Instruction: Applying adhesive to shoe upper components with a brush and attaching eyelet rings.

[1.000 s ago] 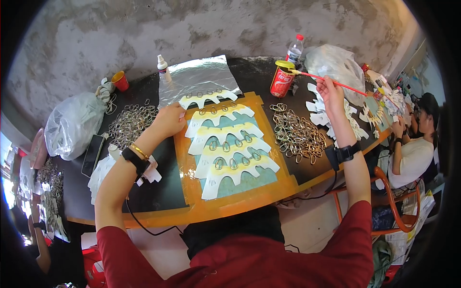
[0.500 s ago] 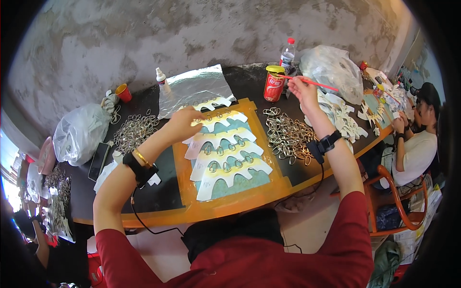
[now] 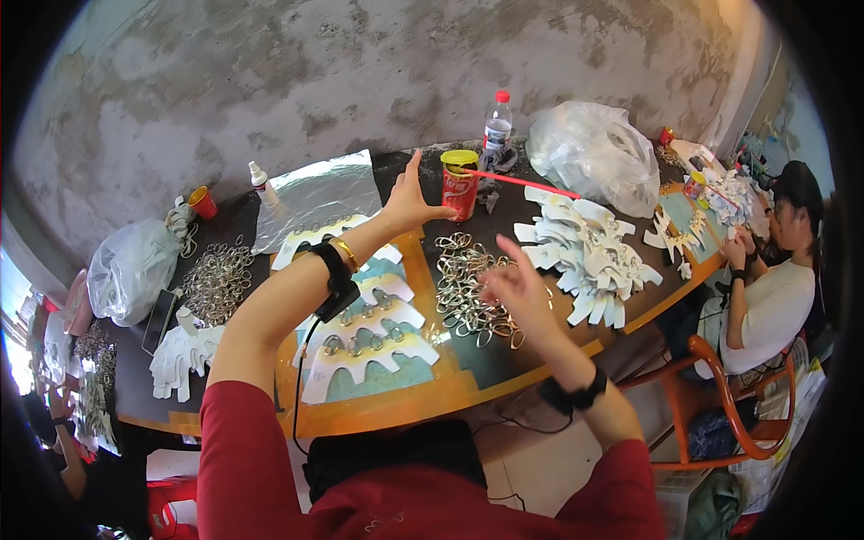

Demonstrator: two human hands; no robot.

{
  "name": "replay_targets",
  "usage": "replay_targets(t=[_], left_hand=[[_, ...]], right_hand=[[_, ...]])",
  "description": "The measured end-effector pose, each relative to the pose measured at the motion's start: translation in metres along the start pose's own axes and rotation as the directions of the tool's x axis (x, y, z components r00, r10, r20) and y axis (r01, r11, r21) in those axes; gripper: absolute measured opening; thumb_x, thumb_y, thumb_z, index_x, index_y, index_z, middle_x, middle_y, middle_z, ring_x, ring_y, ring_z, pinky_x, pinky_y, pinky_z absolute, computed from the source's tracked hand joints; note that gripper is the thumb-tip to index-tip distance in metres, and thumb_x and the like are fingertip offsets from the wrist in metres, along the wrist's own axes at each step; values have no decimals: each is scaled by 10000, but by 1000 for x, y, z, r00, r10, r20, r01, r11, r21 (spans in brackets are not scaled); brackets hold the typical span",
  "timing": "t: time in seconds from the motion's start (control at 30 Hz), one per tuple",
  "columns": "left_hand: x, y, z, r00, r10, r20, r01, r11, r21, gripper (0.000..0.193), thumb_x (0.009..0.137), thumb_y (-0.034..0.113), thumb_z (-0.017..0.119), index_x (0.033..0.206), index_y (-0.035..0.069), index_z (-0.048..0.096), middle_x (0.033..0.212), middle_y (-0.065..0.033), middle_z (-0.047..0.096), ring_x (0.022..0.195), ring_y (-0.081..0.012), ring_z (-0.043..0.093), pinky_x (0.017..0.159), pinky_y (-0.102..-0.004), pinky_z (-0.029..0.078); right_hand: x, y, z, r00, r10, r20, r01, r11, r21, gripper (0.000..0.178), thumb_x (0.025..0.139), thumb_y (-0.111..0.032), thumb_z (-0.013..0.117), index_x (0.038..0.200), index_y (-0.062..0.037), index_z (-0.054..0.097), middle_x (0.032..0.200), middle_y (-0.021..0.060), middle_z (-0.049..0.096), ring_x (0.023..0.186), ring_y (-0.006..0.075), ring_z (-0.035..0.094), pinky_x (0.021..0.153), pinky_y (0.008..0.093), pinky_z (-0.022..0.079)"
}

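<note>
Brush (image 3: pixel 526 184) was out of the grip! A moment earlier the right hand (image 3: pixel 517 288) had it pinched; now it lay alone across the top of the can (image 3: pixel 460 196), handle pointing just past three o'clock. Away went the right hand, down to five o'clock from the can, hanging over the edge of the rings (image 3: pixel 461 297), fingers loosely parted with nothing seen in them. And across came the left hand (image 3: pixel 412 200), off the strips (image 3: pixel 369 354) and up to the can's nine o'clock side, thumb and fingers spread wide, closed on nothing. Brushing looked paused, then, with the right hand freed and the left turned to the can.

Plenty stayed out of sight, though. The brush's tip was lost at the lid (image 3: pixel 460 157). Did the left thumb touch the can? Impossible to tell. Blur softened the right hand, so contact with a ring couldn't be ruled out. The left forearm covered part of the strips, and out at eight o'clock the dark rim cut off a co-worker's arm (image 3: pixel 67 450).
</note>
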State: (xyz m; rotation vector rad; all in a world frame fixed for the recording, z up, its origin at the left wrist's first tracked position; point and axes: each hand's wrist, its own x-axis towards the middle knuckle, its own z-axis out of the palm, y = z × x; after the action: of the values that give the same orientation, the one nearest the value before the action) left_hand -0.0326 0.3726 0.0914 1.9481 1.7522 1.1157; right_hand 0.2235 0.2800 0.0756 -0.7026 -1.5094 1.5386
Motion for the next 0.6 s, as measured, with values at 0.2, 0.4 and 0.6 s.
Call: replay_targets(t=[0.2, 0.4, 0.6], left_hand=[[35, -5, 24, 996, 73, -41, -74, 997, -23, 1360, 520, 320, 908, 1468, 22, -20, 1409, -269, 341, 1296, -384, 386, 1084, -411, 320], [46, -1, 29, 996, 86, 13, -82, 977, -196, 1031, 604, 177, 873, 1434, 82, 269, 1333, -174, 477, 1156, -271, 535, 1004, -361, 415], [42, -1, 35, 982, 126, -139, -141, 984, -107, 777, 618, 109, 852, 1272, 65, 436, 1235, -132, 511, 1065, -224, 577, 895, -329, 493]], right_hand=[[-64, 36, -18, 904, -395, -163, 289, 846, -448, 412, 891, 41, 530, 1293, -21, 464, 954, 103, 633, 831, 135, 621, 753, 257, 508], [-62, 44, -23, 896, -363, -256, 265, 899, -348, 399, 893, 56, 505, 1285, -2, 461, 957, 96, 616, 803, 122, 586, 755, 244, 488], [-58, 45, -26, 928, -220, -300, 180, 971, -155, 402, 907, 47, 490, 1304, 12, 440, 969, 86, 593, 830, 112, 566, 788, 238, 471]])
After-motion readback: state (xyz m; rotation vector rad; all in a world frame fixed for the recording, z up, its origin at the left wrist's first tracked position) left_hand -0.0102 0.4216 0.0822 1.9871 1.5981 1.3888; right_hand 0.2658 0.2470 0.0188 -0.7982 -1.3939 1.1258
